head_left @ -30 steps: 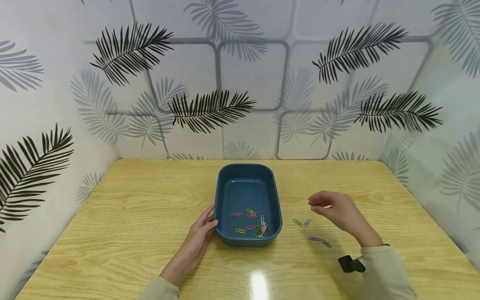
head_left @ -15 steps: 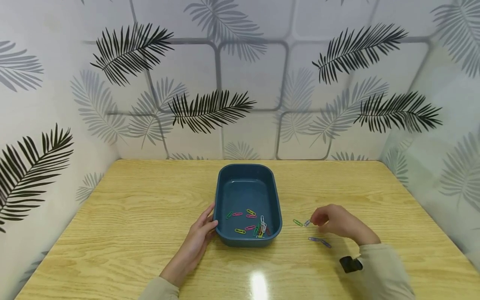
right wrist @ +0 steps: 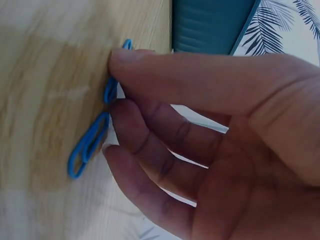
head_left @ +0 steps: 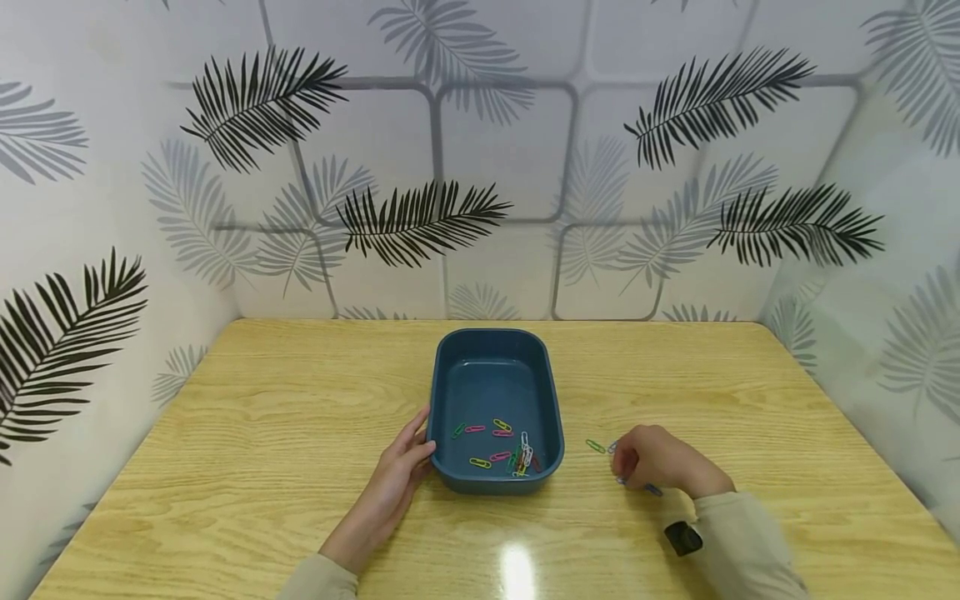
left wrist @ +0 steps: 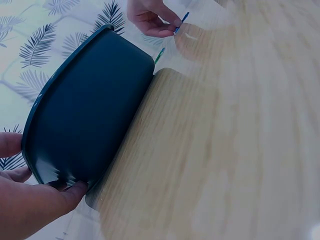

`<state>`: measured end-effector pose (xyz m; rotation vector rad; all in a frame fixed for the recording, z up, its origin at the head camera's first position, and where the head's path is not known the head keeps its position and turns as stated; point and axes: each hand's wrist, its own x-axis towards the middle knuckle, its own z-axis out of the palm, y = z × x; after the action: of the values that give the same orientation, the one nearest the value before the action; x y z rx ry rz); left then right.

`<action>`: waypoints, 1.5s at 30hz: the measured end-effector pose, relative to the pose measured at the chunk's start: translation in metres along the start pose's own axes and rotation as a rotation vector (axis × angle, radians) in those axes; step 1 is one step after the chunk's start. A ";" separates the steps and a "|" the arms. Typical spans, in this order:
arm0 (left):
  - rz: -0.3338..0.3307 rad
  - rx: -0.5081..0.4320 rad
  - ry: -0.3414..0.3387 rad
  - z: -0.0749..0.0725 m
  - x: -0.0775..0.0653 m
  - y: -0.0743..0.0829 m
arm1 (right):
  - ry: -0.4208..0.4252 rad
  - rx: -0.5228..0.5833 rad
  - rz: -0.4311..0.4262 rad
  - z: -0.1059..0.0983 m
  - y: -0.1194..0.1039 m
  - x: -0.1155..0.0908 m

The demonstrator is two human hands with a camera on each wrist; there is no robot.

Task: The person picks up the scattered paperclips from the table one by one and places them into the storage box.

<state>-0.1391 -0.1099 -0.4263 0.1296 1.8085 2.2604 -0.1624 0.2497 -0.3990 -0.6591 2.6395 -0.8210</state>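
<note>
A dark blue plastic bin (head_left: 491,387) stands on the wooden table, with several coloured paper clips (head_left: 522,458) lying in its near half. My left hand (head_left: 397,471) holds the bin's near left corner, thumb on one side and fingers on the other. To the right of the bin, my right hand (head_left: 663,458) is low at the table. Its thumb and fingers pinch a blue paper clip (right wrist: 111,90). A second blue paper clip (right wrist: 86,147) lies end to end with it on the tabletop. Under the right hand, the clips are partly hidden in the head view.
A green paper clip (head_left: 595,446) and a pale one (head_left: 612,447) lie between the bin and my right hand. The wood-grain table (head_left: 315,375) ends at a wall (head_left: 510,275) with a leaf pattern. A black wrist device (head_left: 683,538) sits by the right sleeve.
My right hand has come down and toward me, past the pale clip, and now takes hold of a blue paper clip. The left hand and the bin have stayed put.
</note>
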 end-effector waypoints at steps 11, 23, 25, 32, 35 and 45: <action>0.009 -0.010 -0.007 -0.001 0.001 -0.001 | 0.005 -0.005 -0.016 -0.002 -0.005 0.000; 0.008 -0.010 -0.007 -0.001 0.002 -0.001 | 0.008 -0.012 -0.069 -0.001 -0.002 0.004; 0.008 -0.014 -0.007 0.000 0.002 -0.001 | 0.012 -0.018 -0.077 0.000 -0.002 0.004; 0.012 -0.026 0.008 0.002 0.002 -0.002 | 0.089 -0.073 -0.092 -0.001 -0.001 0.004; 0.014 -0.023 0.013 0.002 0.002 -0.002 | 0.111 -0.080 -0.098 -0.001 0.000 0.005; 0.004 -0.012 -0.003 0.000 0.000 0.000 | 0.215 -0.036 -0.068 -0.003 0.002 0.006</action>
<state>-0.1394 -0.1097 -0.4268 0.1352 1.7946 2.2718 -0.1694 0.2501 -0.3984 -0.7102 2.8437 -0.9118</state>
